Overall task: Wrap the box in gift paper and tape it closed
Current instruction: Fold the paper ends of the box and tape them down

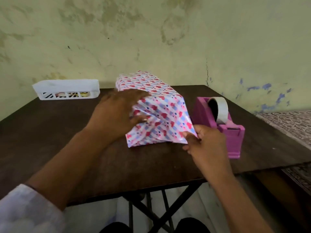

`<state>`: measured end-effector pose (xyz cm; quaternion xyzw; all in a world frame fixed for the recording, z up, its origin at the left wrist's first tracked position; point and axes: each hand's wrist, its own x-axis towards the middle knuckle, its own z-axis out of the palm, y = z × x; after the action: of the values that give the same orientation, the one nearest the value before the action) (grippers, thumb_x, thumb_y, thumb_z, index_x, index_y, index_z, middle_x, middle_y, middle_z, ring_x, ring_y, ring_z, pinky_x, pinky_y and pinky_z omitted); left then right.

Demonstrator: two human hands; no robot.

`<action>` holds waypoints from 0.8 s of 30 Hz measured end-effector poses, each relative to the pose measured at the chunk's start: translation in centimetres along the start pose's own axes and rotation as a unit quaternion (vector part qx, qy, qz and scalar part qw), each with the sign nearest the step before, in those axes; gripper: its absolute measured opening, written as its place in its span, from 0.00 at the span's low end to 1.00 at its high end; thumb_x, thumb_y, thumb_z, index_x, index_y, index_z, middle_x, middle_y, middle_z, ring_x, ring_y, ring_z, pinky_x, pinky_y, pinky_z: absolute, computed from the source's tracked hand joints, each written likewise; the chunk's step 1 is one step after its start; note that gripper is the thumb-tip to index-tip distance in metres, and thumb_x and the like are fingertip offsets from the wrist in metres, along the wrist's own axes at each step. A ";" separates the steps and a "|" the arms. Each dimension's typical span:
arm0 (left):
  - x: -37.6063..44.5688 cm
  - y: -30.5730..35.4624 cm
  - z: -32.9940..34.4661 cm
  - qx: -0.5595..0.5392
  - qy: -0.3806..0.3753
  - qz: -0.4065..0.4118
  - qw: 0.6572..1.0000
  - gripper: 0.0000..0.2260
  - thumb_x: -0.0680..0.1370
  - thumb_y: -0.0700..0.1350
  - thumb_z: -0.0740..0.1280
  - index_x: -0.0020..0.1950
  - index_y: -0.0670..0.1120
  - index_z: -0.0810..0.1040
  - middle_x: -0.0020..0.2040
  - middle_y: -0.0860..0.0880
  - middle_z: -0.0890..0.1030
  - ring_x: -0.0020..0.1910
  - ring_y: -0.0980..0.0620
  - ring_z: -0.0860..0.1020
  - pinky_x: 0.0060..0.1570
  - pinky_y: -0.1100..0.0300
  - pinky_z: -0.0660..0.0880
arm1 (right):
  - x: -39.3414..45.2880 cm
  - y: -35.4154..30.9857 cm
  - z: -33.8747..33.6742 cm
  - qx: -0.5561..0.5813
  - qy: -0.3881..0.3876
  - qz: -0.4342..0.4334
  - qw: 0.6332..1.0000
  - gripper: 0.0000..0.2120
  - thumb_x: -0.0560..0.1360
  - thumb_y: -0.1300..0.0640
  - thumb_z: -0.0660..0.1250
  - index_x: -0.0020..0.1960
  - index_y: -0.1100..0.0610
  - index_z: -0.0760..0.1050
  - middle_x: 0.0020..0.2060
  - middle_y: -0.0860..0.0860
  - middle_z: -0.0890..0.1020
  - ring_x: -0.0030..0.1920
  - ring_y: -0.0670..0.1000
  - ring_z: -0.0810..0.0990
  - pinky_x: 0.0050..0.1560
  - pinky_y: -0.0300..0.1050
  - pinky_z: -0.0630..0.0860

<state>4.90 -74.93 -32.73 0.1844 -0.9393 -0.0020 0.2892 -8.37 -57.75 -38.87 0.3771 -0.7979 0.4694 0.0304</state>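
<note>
Head view: mid-frame on the dark wooden surface, the box in heart-patterned gift paper is steadied by the left hand, fingers spread flat on the folded end, while the right hand pinches the corner flap, likely to crease it before taping; the pink tape dispenser sits just beside.

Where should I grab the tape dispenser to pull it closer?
Grip the tape dispenser across its flat pink side walls near the low front end, coming from the right with the right hand. The wrapped box crowds its left side, and the tape roll fills the top.
</note>
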 end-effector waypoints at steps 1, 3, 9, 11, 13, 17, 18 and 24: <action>-0.2 -0.8 -0.4 0.010 -0.001 -0.014 1.000 0.29 0.72 0.59 0.68 0.71 0.55 0.68 0.70 0.51 0.70 0.69 0.48 0.68 0.70 0.50 0.58 | -0.5 -0.3 0.4 -0.005 -0.010 -0.010 1.000 0.07 0.76 0.52 0.67 0.48 0.55 0.78 0.42 0.49 0.84 0.37 0.45 0.82 0.33 0.38 0.78; -0.7 -2.0 -0.9 0.052 -0.004 -0.020 0.998 0.29 0.72 0.59 0.68 0.71 0.54 0.67 0.71 0.50 0.69 0.70 0.47 0.67 0.71 0.48 0.54 | -1.9 -0.8 1.2 -0.012 -0.012 -0.041 0.999 0.09 0.75 0.49 0.67 0.44 0.55 0.77 0.39 0.48 0.84 0.36 0.45 0.82 0.31 0.41 0.79; -0.2 -0.9 -0.5 0.169 -0.042 0.068 0.982 0.37 0.73 0.62 0.64 0.77 0.52 0.53 0.77 0.50 0.55 0.76 0.51 0.52 0.73 0.48 0.39 | -4.5 -0.3 1.9 0.066 0.025 -0.136 0.988 0.15 0.73 0.44 0.65 0.34 0.52 0.70 0.29 0.42 0.79 0.31 0.44 0.78 0.25 0.37 0.72; 1.2 0.1 0.0 0.184 -0.070 0.094 0.976 0.40 0.74 0.60 0.64 0.76 0.56 0.40 0.78 0.51 0.47 0.77 0.51 0.48 0.73 0.48 0.39 | -4.7 0.2 1.6 0.080 0.025 -0.126 0.989 0.17 0.71 0.38 0.64 0.34 0.51 0.69 0.27 0.44 0.76 0.30 0.46 0.76 0.26 0.37 0.71; 2.4 1.2 0.3 0.149 -0.080 0.125 0.978 0.47 0.74 0.55 0.69 0.71 0.58 0.31 0.78 0.50 0.44 0.76 0.48 0.52 0.74 0.49 0.47 | -4.7 0.7 1.2 0.039 0.002 -0.076 0.996 0.22 0.67 0.29 0.62 0.39 0.49 0.69 0.31 0.44 0.75 0.33 0.45 0.75 0.31 0.41 0.72; 3.7 1.7 0.5 0.083 -0.136 0.078 0.984 0.48 0.72 0.54 0.71 0.75 0.57 0.36 0.78 0.50 0.50 0.75 0.45 0.57 0.72 0.49 0.56 | -4.2 0.2 1.3 -0.040 -0.052 -0.021 0.998 0.36 0.54 0.23 0.60 0.54 0.44 0.66 0.47 0.39 0.72 0.49 0.41 0.71 0.46 0.40 0.73; 3.9 1.6 0.5 0.070 -0.149 0.051 0.985 0.44 0.72 0.56 0.71 0.76 0.56 0.42 0.78 0.52 0.52 0.75 0.47 0.57 0.72 0.51 0.55 | -3.9 -0.1 1.5 -0.046 -0.057 -0.016 0.997 0.41 0.54 0.23 0.60 0.61 0.44 0.63 0.54 0.39 0.71 0.56 0.42 0.70 0.53 0.40 0.72; 3.6 -1.1 -1.5 0.080 -0.166 0.025 0.983 0.44 0.67 0.66 0.66 0.77 0.55 0.52 0.77 0.55 0.51 0.75 0.53 0.54 0.73 0.55 0.47 | -2.9 -2.1 3.9 -0.032 -0.059 -0.042 0.997 0.56 0.61 0.24 0.58 0.76 0.49 0.36 0.77 0.43 0.45 0.74 0.42 0.46 0.66 0.34 0.47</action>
<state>3.32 -77.06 -29.66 0.1804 -0.9757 0.0498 0.1136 -3.80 -59.63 -40.72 0.4360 -0.7965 0.4187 0.0146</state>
